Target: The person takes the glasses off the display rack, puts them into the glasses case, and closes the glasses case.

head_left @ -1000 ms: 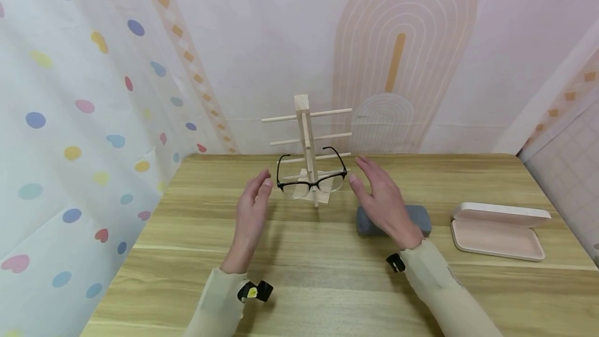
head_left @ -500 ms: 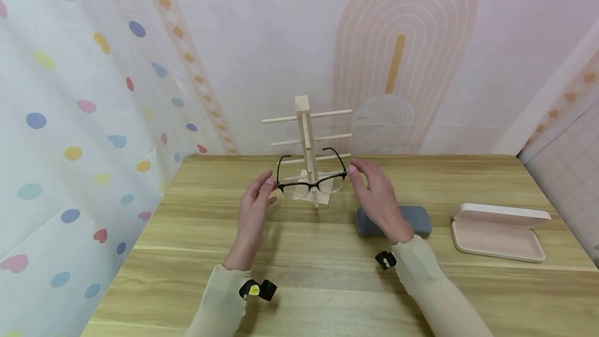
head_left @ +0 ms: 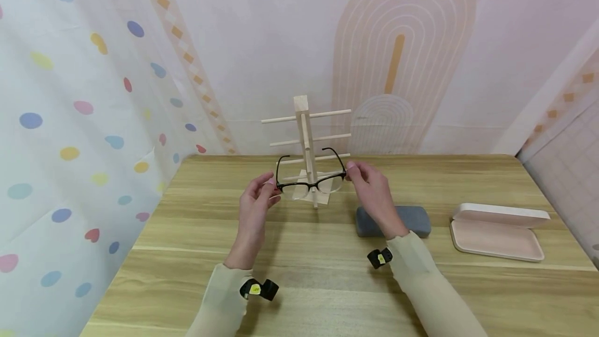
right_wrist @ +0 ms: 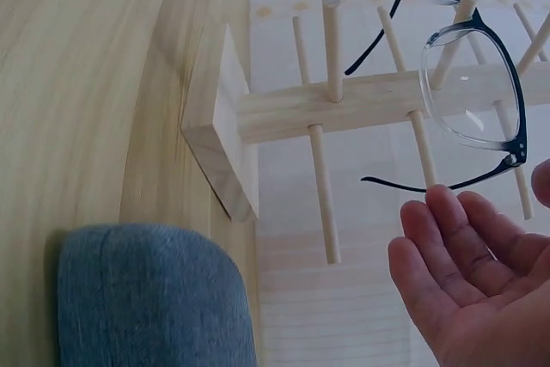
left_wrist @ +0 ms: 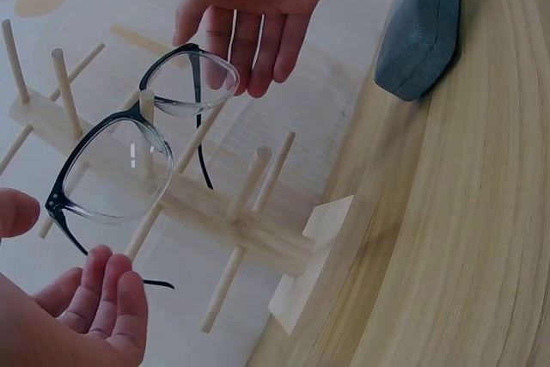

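Observation:
A pair of eyeglasses (head_left: 296, 184) with a black upper rim and clear lower rim rests on a peg of a wooden display stand (head_left: 301, 104). Its arms stretch back past the post. My left hand (head_left: 252, 209) is at the glasses' left end, thumb and fingers spread apart around the hinge. At the opposite end is my right hand (head_left: 374, 194), its fingertips (right_wrist: 443, 199) right at the temple arm and its thumb apart from them. Neither hand pinches the frame. In the left wrist view both lenses (left_wrist: 116, 169) face the camera.
A grey-blue glasses case (head_left: 414, 220), closed, lies under my right forearm. Farther right, a pale pink case (head_left: 498, 238) stands with its lid up. The wooden table (head_left: 318, 285) ends at a patterned curtain (head_left: 262, 40) behind the stand.
My right hand has moved left and closer to the glasses' right hinge. The left hand has shifted slightly right, to the left hinge. The glasses and stand stay put.

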`<state>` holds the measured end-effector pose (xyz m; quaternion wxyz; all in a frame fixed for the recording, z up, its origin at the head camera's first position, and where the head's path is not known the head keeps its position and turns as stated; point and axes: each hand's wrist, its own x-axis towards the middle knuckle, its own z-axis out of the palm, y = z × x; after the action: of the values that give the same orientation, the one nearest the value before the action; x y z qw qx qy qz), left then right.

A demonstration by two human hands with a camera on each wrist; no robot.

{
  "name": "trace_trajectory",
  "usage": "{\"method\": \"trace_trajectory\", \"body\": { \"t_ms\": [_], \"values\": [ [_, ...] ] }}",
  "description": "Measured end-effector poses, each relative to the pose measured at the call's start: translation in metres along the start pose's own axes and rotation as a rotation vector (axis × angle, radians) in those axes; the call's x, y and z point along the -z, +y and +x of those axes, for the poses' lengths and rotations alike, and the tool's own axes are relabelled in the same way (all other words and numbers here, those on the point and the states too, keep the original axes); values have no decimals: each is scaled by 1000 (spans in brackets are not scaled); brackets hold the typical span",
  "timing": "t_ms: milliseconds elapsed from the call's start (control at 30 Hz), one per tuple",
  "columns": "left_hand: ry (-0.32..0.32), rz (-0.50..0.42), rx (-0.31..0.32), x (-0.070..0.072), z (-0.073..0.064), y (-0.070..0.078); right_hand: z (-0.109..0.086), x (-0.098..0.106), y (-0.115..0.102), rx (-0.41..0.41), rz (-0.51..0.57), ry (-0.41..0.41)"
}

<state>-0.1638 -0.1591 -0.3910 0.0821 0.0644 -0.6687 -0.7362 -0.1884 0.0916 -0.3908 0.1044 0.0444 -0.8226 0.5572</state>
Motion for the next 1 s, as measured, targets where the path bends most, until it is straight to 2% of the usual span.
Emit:
{"method": "trace_trajectory", "body": {
  "t_ms": [133, 367, 700, 1000],
  "values": [
    [17, -35, 3, -1, 1, 0, 1, -2, -2, -56, 61, -4],
    [29, -86, 2, -4, 1, 0, 3, -5, -5, -135, 227, 8],
    [56, -122, 21, -5, 0, 1, 5, -10, -7, -146, 309, 25],
    [68, -149, 9, -4, 1, 3, 5, -12, -9, -127, 357, 44]
  ]
}}
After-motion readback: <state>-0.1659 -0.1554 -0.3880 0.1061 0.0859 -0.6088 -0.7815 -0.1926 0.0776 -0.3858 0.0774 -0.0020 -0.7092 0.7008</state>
